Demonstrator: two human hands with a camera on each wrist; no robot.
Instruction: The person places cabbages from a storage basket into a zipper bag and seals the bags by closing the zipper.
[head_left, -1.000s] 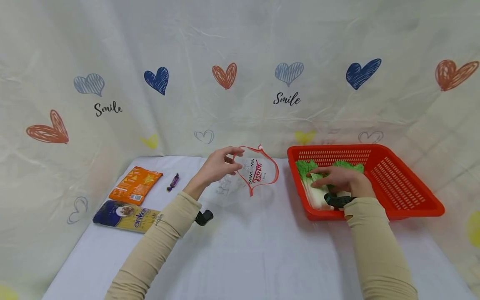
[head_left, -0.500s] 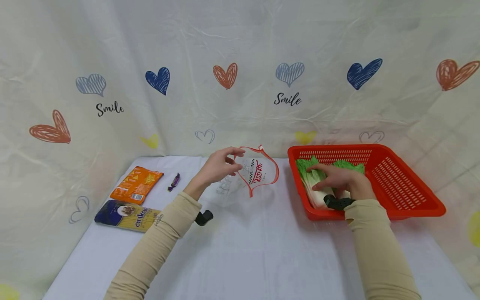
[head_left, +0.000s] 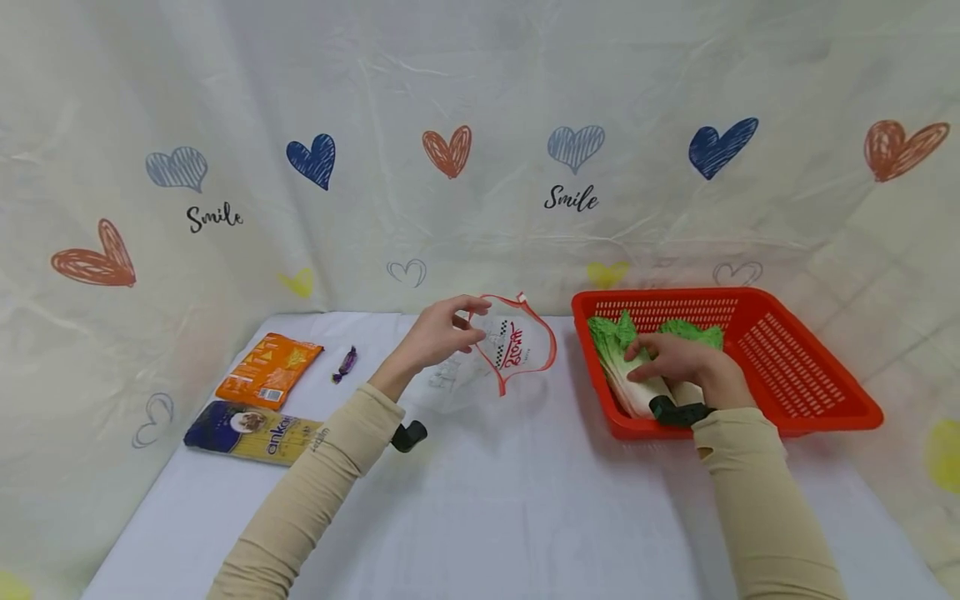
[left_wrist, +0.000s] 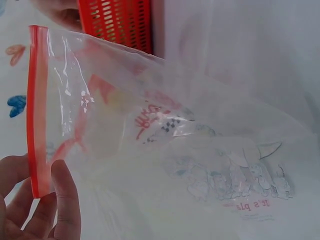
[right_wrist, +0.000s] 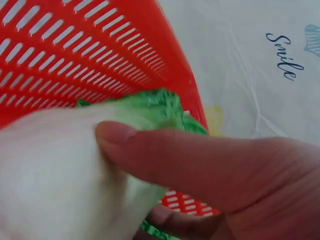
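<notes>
My left hand (head_left: 435,333) pinches the mouth of a clear zip bag (head_left: 516,348) with a red edge and red lettering. The bag's mouth is spread apart. In the left wrist view the thumb and fingers hold the red zip strip (left_wrist: 36,110) near its lower end. My right hand (head_left: 686,358) is inside the red basket (head_left: 806,367), gripping a napa cabbage (head_left: 617,354) with green leaves and a white stalk. The right wrist view shows the thumb (right_wrist: 165,152) across the pale stalk (right_wrist: 55,165), with other fingers partly hidden behind it.
A second cabbage (head_left: 693,333) lies in the basket, partly behind my right hand. On the left of the white table are an orange packet (head_left: 270,369), a purple-wrapped candy (head_left: 345,364) and a pasta pack (head_left: 255,429). A heart-printed sheet (head_left: 480,225) hangs behind.
The cabbage has turned within the basket, its stalk end shifting right. My right hand has drawn slightly back and nearer, its fingers lower on the cabbage. The left hand and bag are nearly still.
</notes>
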